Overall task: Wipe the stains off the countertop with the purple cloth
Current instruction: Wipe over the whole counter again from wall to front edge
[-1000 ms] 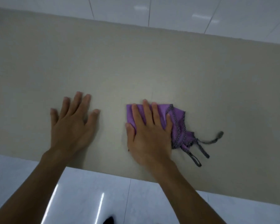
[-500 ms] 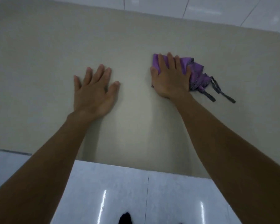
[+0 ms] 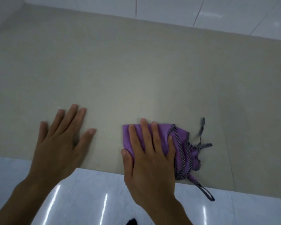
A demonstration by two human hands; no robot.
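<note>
The purple cloth (image 3: pixel 184 148), edged with dotted grey trim and trailing grey straps, lies bunched on the beige countertop (image 3: pixel 136 75) close to its near edge. My right hand (image 3: pixel 150 158) presses flat on the cloth's left part, fingers spread over it, and the heel of the hand hangs past the counter edge. My left hand (image 3: pixel 62 140) rests flat on the bare countertop to the left, fingers apart, holding nothing. One strap loop dangles over the near edge. No stain is plainly visible on the surface.
Glossy white floor tiles (image 3: pixel 91 195) lie below the counter's near edge. White tiles (image 3: pixel 169 8) also run beyond the far edge. A small pale speck (image 3: pixel 99 168) sits on the counter by the near edge, between my hands.
My right hand has pulled the cloth back from the middle of the counter to its near edge. My left hand stays flat, now also closer to the near edge.
</note>
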